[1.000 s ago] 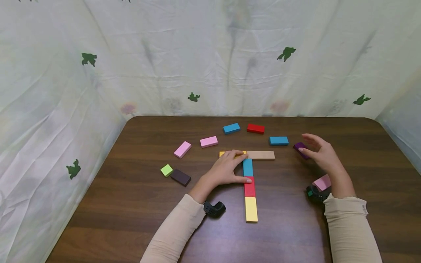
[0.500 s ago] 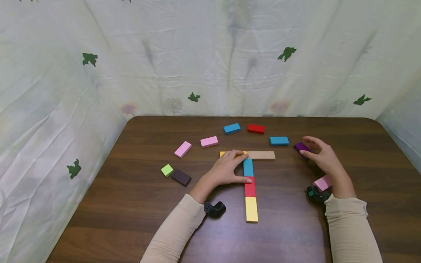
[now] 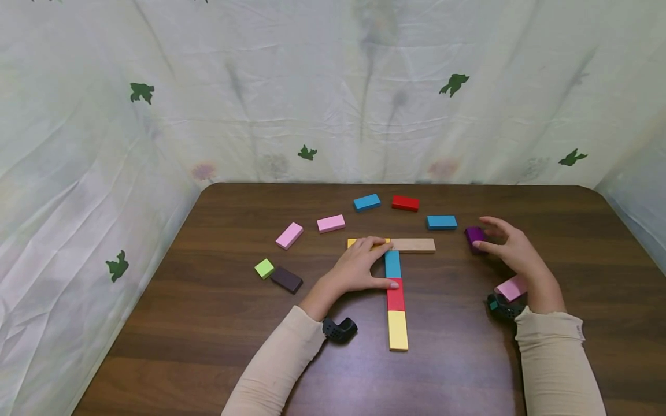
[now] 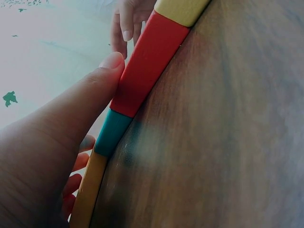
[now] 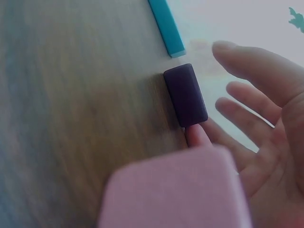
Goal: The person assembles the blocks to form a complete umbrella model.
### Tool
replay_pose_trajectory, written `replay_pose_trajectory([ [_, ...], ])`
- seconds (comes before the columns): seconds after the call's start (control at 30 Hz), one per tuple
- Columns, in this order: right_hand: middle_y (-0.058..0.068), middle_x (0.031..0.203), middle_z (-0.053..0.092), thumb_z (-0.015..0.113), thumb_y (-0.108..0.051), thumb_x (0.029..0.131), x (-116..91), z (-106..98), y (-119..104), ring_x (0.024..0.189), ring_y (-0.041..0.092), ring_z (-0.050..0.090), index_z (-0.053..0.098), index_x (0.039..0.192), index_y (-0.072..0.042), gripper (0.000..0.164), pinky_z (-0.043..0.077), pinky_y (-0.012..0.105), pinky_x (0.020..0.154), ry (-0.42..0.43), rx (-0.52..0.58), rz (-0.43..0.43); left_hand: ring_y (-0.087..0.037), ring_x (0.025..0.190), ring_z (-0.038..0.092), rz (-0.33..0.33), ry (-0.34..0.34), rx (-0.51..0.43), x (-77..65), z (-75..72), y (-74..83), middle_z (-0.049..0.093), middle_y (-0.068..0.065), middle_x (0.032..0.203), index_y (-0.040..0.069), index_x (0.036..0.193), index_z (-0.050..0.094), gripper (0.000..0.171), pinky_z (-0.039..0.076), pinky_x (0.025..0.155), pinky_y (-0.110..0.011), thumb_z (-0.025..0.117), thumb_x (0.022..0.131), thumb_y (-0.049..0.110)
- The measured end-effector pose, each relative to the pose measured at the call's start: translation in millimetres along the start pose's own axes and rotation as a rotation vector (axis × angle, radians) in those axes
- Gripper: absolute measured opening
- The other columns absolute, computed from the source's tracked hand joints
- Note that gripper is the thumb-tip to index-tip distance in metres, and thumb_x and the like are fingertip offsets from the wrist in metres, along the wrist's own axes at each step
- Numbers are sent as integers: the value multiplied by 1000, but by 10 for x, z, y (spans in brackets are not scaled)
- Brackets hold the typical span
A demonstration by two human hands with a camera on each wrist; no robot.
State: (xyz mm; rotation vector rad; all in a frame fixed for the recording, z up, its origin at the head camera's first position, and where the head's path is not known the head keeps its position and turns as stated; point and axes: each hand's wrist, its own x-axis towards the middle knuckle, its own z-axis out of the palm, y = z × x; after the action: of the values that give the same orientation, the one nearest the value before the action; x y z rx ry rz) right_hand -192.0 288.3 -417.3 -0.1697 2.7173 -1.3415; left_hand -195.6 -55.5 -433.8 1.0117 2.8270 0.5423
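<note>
In the head view my left hand (image 3: 361,268) lies over the blocks near the middle of the table (image 3: 208,346), thumb and fingers spread apart, the thumb at the central red block (image 3: 395,299) and the fingers over the gold block (image 3: 352,242). The gold block meets a plain wooden block (image 3: 413,246), both parallel to the far edge; from that joint the central blue block (image 3: 392,264), the central red block and the pale yellow block (image 3: 398,330) run toward me, 3 in line. My right hand (image 3: 507,245), toward the right edge, has thumb and fingers apart beside the purple block (image 3: 472,239), which lies inward of the far right corner. A pink block (image 3: 512,287) sits by my right wrist. Near the far edge lie the far blue block (image 3: 366,202) and the far red block (image 3: 405,203); toward the left edge, a lime block (image 3: 263,268) is just beside a dark block (image 3: 287,279). In the left wrist view my thumb rests against the central red block, and my other fingers show behind the gold block. In the right wrist view my thumb is clear of the purple block; a finger shows at its end, but I cannot tell whether it presses there. The pink block looms at the bottom.
</note>
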Motion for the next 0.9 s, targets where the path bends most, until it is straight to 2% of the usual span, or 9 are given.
replay_pose_trajectory([
  [0.1,31,133,32,64,-32,83,15,3,22,122,45,27,25,140,-4,74,23,61,92,-53,26,9,-16,121,28,-3,-2,-3,-3,-2,1,33,2,135,24,139,34,90,32,96,-36,53,67,73],
  [0.23,30,137,24,66,-30,82,30,15,75,123,45,24,21,141,-5,79,24,59,93,-112,46,15,-16,121,29,-3,-2,-6,-5,-2,3,34,2,135,24,139,35,89,32,96,-36,54,67,73],
  [0.47,31,138,19,64,-17,84,23,9,108,114,46,33,18,142,-7,75,30,55,90,-176,70,-4,-16,121,28,-4,-4,-7,-5,2,0,33,2,135,24,139,34,90,32,96,-36,53,66,73],
  [0.73,31,137,24,65,-16,84,35,23,108,111,42,39,22,140,-2,72,39,40,85,-151,23,-26,-16,121,28,-3,-4,-3,-2,1,-2,33,2,135,24,139,35,89,32,96,-36,53,67,73],
  [0.8,31,136,25,65,-18,83,39,33,98,112,43,39,24,140,-2,72,39,43,85,-141,11,-21,-16,121,28,-3,-5,-3,-3,1,-2,33,2,135,24,139,34,89,32,96,-36,53,67,73],
  [0.9,32,136,25,66,-21,83,41,43,76,117,45,33,25,139,0,72,34,53,89,-118,-8,-16,-16,122,28,-3,-5,-3,-3,0,-1,33,2,135,24,140,34,89,32,96,-36,54,67,72],
])
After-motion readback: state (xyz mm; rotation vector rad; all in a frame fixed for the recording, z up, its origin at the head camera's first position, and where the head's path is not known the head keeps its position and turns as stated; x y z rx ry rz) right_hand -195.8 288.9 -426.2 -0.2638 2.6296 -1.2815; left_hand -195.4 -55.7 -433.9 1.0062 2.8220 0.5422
